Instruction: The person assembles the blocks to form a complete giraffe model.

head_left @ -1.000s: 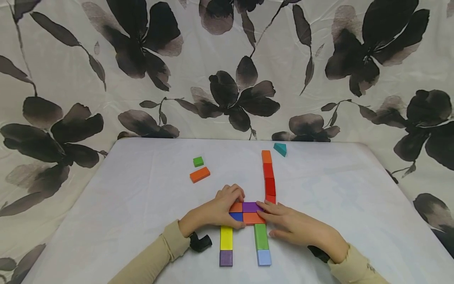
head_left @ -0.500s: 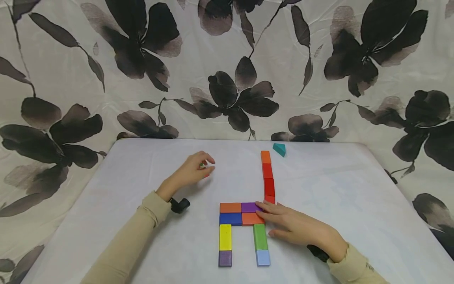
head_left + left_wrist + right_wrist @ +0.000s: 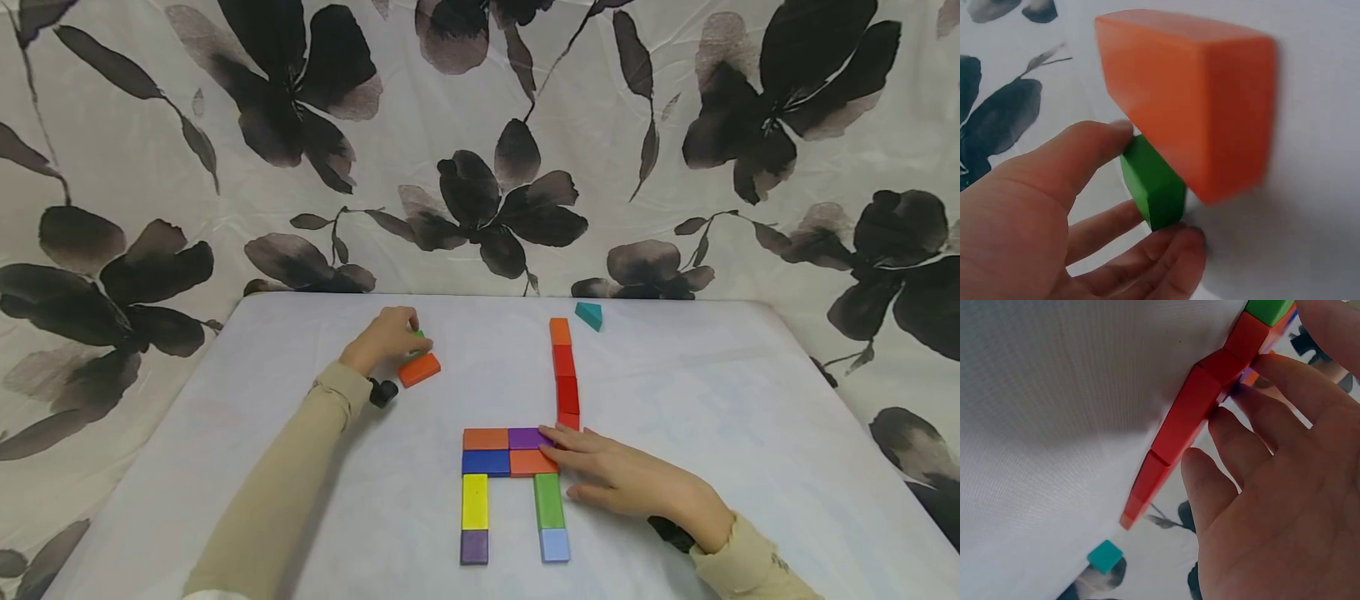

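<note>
At the back left of the table, my left hand [image 3: 381,340] has its thumb and fingers on either side of a small green block [image 3: 1159,187], pinching it. Right beside that lies a larger orange block [image 3: 420,370], close to the camera in the left wrist view. My right hand [image 3: 637,483] rests by the block figure, fingers straight, fingertips on the purple block [image 3: 525,437] and the orange block [image 3: 529,463] below it. A long green block [image 3: 548,500] and a light blue block [image 3: 555,546] run down from there.
The figure's left side has an orange block [image 3: 485,439], a blue block [image 3: 485,463], a yellow block [image 3: 475,502] and a dark purple block [image 3: 474,547]. A row of red blocks [image 3: 567,394] ends in an orange block [image 3: 560,332]. Beyond lies a teal block [image 3: 588,316].
My left hand has left the figure's left side, moved to the back left and taken the small green block between its fingers. The right hand has stayed put.
</note>
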The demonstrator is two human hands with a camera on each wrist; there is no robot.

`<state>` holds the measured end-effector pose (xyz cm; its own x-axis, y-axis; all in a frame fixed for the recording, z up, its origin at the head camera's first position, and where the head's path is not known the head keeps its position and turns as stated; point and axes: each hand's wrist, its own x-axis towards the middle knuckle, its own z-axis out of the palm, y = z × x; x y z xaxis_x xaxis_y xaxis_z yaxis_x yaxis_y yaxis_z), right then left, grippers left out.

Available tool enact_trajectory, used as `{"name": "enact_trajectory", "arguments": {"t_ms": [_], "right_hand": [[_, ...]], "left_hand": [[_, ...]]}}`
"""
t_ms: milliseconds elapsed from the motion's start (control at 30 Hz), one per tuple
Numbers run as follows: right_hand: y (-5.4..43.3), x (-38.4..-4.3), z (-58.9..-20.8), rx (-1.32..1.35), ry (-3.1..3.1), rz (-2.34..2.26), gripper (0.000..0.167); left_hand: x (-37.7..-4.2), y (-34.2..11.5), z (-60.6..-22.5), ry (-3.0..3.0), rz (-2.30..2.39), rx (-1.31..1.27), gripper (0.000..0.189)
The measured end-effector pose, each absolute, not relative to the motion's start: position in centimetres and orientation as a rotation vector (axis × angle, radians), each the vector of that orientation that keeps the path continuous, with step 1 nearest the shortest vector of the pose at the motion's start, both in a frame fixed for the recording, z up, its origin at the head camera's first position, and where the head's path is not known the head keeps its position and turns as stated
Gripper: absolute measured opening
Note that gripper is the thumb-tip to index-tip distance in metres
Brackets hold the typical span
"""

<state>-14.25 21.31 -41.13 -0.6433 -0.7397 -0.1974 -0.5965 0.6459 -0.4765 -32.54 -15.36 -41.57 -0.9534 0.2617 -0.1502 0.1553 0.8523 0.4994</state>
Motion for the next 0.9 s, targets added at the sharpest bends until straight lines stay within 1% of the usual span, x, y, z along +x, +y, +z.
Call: {"name": "enact_trajectory", "arguments": {"t_ms": [167,233,467,667,767,900], "right_hand": [[21.3,-14.3,-41.3,-1.054,2.481,-0.537,0.059],[21.3,-14.3,-41.3,-1.038,2.479,-0.534,0.060],[21.3,-14.6,-41.4,-1.031,2.479,-0.530,0.060],[21.4,-14.7,-41.4,-1.009,2.468,-0.540,0.060],[21.4,-14.6,-41.4,-0.985,2.468,-0.538,0.061],[21.4,-14.6,-41.6,-0.980,2.464,-0.542,0.060]], "left_hand": [[-33.8,-13.9,-41.3,2.847,0.770,0.362,0.027],[-34.4,-12.7,-41.0,2.866,0.780,0.384,0.025],[-36.3,-6.5,-40.1,2.930,0.798,0.511,0.028],[-37.7,-1.1,-40.4,2.998,0.767,0.612,0.029],[-38.4,0.7,-40.8,3.010,0.762,0.645,0.030],[-38.8,1.7,-41.2,3.012,0.773,0.667,0.031]]}}
